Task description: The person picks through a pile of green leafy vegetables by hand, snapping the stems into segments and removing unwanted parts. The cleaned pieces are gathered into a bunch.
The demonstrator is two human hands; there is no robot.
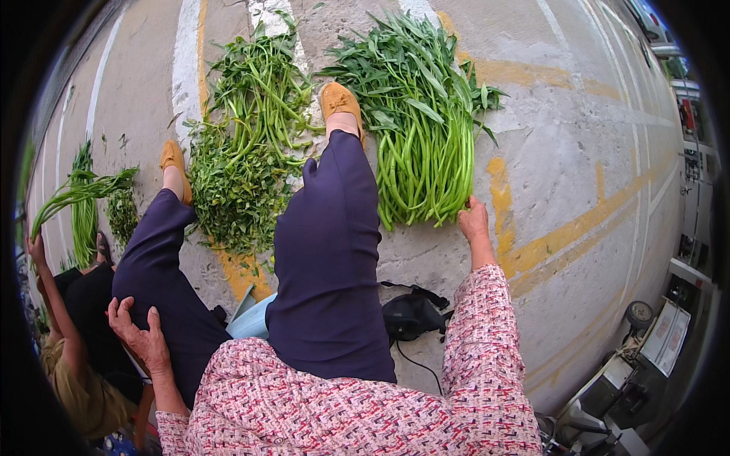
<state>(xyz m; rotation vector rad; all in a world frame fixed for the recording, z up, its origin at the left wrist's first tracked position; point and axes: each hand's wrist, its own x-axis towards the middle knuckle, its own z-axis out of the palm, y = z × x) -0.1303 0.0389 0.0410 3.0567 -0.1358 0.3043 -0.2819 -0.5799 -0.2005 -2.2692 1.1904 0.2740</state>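
Note:
A big bundle of water spinach (426, 152) lies on the ground ahead of me, leaves at the far end and pale green stems toward me. My right hand (473, 220) is at the near right corner of this bundle, its fingers curled on the stem ends; part of the grip is hidden. My left hand (143, 334) rests on my left thigh with the fingers apart and nothing in them. Between my feet, a looser heap of stems (258, 114) merges into a pile of plucked leaves and scraps (236, 190).
At the left, another person's hand (36, 247) holds long green stems near a smaller bundle (84, 205). A black bag (414, 313) with a cord lies by my right leg. A light blue object (251, 315) shows between my legs. Parked vehicles (646, 349) stand at the right.

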